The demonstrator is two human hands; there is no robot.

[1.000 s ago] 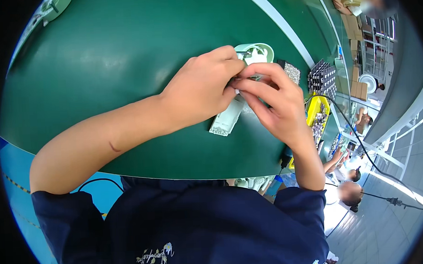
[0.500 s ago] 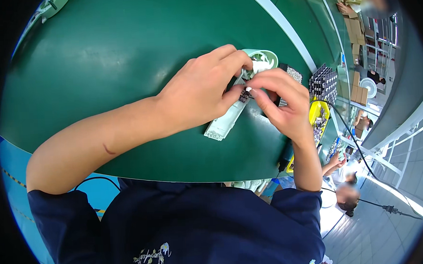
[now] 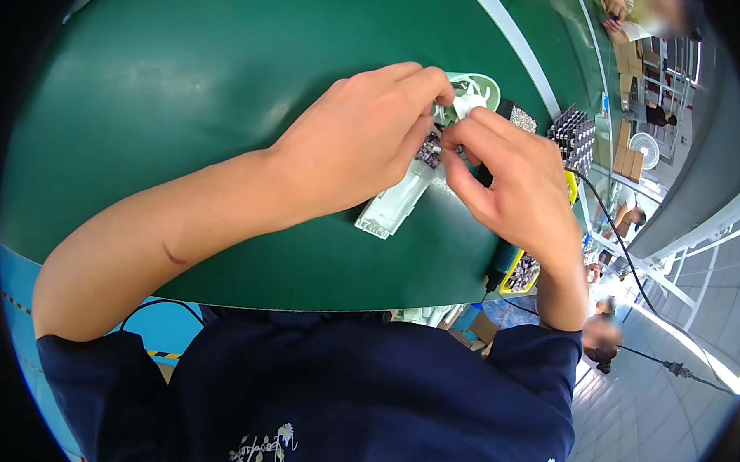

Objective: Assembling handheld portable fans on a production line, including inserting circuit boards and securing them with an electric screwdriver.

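Note:
A pale green handheld fan lies on the green table, its handle [image 3: 395, 203] pointing toward me and its round head [image 3: 489, 85] away from me. White blades [image 3: 468, 103] show inside the head. Near the neck, a small dark circuit board [image 3: 429, 151] sits exposed in the opened handle. My left hand [image 3: 364, 140] grips the fan around the neck from the left, its fingertips partly hidden. On the right, my right hand [image 3: 512, 179] is closed, with thumb and fingers bent together beside the board. Whatever its fingertips hold is too small or hidden to make out.
Right of the fan stand a container of small silvery parts [image 3: 520, 119] and a rack of dark parts [image 3: 574, 139]. A yellow bin [image 3: 522, 275] of small parts and a dark cylindrical tool [image 3: 500, 265] lie near the front edge. Co-workers sit beyond, at right.
My right hand has drawn slightly right and turned its back more upward; the white piece seen at its fingertips no longer shows. My left hand keeps hold of the fan. The view has shifted slightly.

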